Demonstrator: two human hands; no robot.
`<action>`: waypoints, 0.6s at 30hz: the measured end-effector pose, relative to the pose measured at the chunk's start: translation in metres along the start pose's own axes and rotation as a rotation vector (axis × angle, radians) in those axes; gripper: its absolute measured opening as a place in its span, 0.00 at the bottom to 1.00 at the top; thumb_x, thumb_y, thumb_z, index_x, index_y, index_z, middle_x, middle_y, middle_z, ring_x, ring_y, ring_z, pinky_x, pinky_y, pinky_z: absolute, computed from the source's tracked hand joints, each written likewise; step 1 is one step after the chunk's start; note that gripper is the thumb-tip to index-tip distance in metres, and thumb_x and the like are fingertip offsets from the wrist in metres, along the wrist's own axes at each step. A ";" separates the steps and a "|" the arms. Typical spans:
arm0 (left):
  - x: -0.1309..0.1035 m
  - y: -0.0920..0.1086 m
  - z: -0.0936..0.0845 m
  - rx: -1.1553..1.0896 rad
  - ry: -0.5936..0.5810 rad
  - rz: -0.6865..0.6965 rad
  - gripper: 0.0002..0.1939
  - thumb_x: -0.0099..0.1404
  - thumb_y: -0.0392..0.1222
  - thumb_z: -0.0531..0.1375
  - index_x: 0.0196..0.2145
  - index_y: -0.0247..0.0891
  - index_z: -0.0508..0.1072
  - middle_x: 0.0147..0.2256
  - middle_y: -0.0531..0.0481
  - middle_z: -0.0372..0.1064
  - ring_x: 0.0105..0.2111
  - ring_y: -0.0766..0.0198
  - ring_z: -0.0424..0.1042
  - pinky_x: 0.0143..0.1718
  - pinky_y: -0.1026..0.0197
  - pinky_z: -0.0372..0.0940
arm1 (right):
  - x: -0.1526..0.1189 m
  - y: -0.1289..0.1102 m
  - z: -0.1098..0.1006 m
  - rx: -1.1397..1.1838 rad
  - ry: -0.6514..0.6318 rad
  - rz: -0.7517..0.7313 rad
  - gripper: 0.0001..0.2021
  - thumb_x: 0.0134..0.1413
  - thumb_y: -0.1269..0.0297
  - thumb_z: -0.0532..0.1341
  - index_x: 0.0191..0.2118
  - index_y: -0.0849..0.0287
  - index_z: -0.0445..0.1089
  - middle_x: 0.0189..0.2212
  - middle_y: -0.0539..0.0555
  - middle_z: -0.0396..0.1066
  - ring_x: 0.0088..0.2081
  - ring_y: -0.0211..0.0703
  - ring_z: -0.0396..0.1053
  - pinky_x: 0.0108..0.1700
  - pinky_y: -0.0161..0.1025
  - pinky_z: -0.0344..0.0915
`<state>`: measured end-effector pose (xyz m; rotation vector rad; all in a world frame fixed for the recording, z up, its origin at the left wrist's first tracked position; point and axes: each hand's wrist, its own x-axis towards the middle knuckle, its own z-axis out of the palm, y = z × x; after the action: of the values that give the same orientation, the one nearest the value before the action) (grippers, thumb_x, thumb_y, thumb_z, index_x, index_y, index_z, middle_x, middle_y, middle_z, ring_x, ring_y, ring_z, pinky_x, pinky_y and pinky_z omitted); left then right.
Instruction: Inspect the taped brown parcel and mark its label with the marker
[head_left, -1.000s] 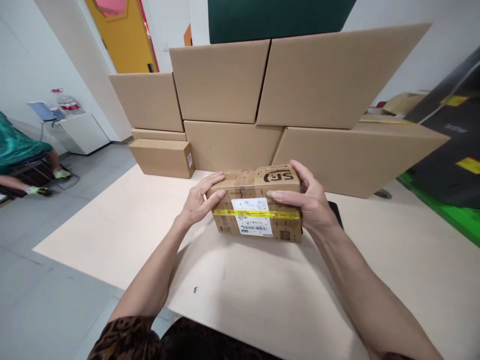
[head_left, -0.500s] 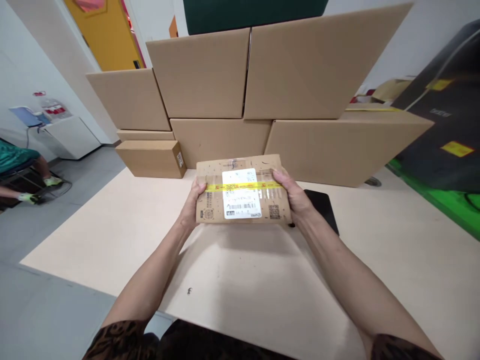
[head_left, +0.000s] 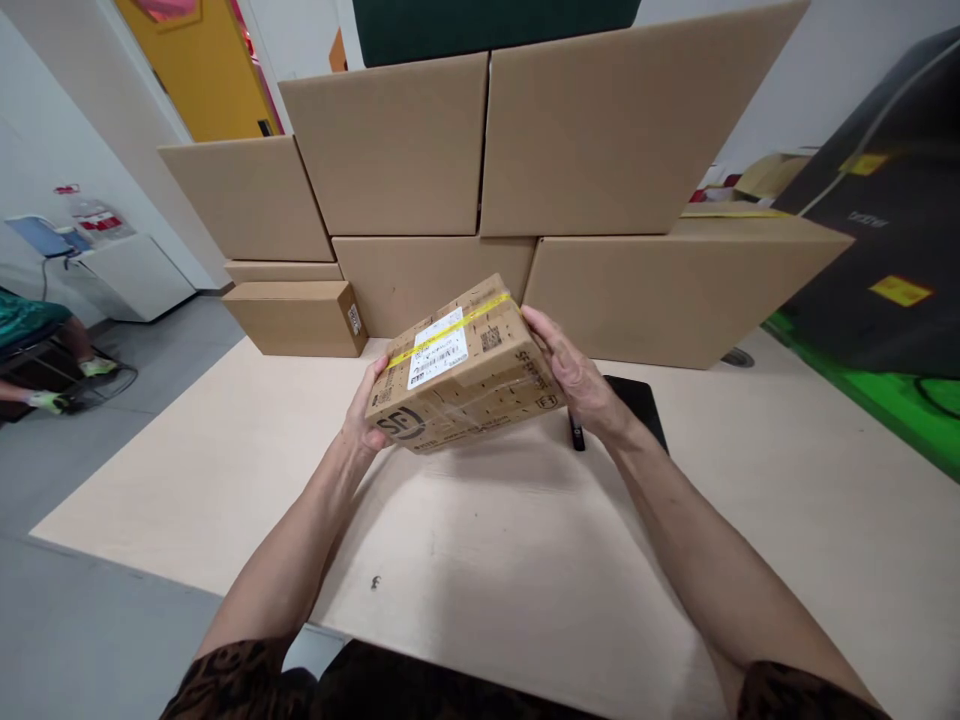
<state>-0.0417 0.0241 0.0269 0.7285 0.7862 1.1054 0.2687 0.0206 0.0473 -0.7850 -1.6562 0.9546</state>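
Note:
A brown cardboard box [head_left: 480, 395] with yellow tape, a white shipping label and printed black marks is held up over the pale table [head_left: 480, 590]. It tilts, its right end higher, so the label face and the long front side both show. My left hand [head_left: 366, 405] grips the left end, thumb low near the front corner. Against the right end presses my right hand [head_left: 574, 370], its fingers along the upper edge. Below that hand lie a black pen-like item [head_left: 577, 432] and a flat black object [head_left: 639, 405], partly covered by my wrist.
Large cardboard boxes [head_left: 585, 140] are stacked along the back of the table. A smaller long box [head_left: 296, 320] stands at the back left. To the right is a dark bag-like object [head_left: 885, 230] near a green surface [head_left: 862, 385]. Another person's legs [head_left: 71, 345] show at far left.
The box has turned and tipped in my hands: its right end rose and its front side came into view. My right hand shifted slightly up and left. More of the black pen-like item shows.

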 end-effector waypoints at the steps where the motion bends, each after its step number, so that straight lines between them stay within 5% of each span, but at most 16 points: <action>1: 0.000 0.000 -0.001 -0.008 -0.023 -0.032 0.27 0.63 0.64 0.67 0.49 0.40 0.82 0.41 0.42 0.87 0.49 0.39 0.85 0.54 0.38 0.79 | 0.000 -0.003 -0.007 -0.017 -0.020 -0.028 0.36 0.62 0.27 0.61 0.70 0.33 0.69 0.78 0.43 0.58 0.81 0.57 0.48 0.81 0.64 0.42; 5: -0.002 -0.003 -0.001 -0.033 -0.141 -0.111 0.26 0.63 0.69 0.67 0.41 0.42 0.84 0.37 0.44 0.87 0.47 0.37 0.86 0.54 0.35 0.77 | 0.001 -0.016 -0.035 -0.118 -0.215 -0.121 0.48 0.50 0.27 0.71 0.74 0.32 0.63 0.81 0.42 0.52 0.83 0.61 0.41 0.81 0.66 0.41; 7: -0.004 -0.006 0.000 -0.046 -0.161 -0.150 0.29 0.62 0.71 0.68 0.42 0.42 0.85 0.39 0.43 0.87 0.49 0.36 0.85 0.55 0.34 0.76 | 0.001 -0.022 -0.042 -0.247 -0.305 -0.139 0.60 0.39 0.33 0.80 0.77 0.34 0.57 0.82 0.46 0.47 0.83 0.65 0.38 0.80 0.68 0.41; 10: -0.007 -0.012 0.004 -0.086 -0.096 -0.144 0.33 0.66 0.73 0.65 0.49 0.41 0.84 0.46 0.40 0.86 0.55 0.36 0.82 0.60 0.35 0.74 | 0.002 -0.026 -0.040 -0.364 -0.298 -0.167 0.65 0.39 0.40 0.82 0.80 0.36 0.50 0.83 0.50 0.43 0.83 0.67 0.37 0.80 0.69 0.40; 16: -0.009 -0.017 0.020 -0.164 0.310 0.217 0.37 0.77 0.70 0.53 0.73 0.48 0.65 0.65 0.45 0.76 0.67 0.46 0.73 0.69 0.41 0.68 | 0.002 -0.019 -0.009 -0.253 -0.133 -0.079 0.63 0.43 0.34 0.79 0.80 0.38 0.49 0.81 0.56 0.52 0.81 0.71 0.47 0.79 0.74 0.45; 18: -0.012 -0.019 0.026 -0.094 0.330 0.408 0.39 0.75 0.71 0.57 0.75 0.53 0.62 0.68 0.48 0.72 0.70 0.48 0.69 0.71 0.45 0.66 | 0.002 -0.018 -0.001 -0.128 -0.100 0.001 0.60 0.45 0.33 0.77 0.80 0.39 0.51 0.77 0.58 0.61 0.77 0.70 0.58 0.76 0.73 0.54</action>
<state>-0.0138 0.0045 0.0272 0.6503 0.8764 1.6503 0.2685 0.0140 0.0643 -0.8356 -1.8179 0.9082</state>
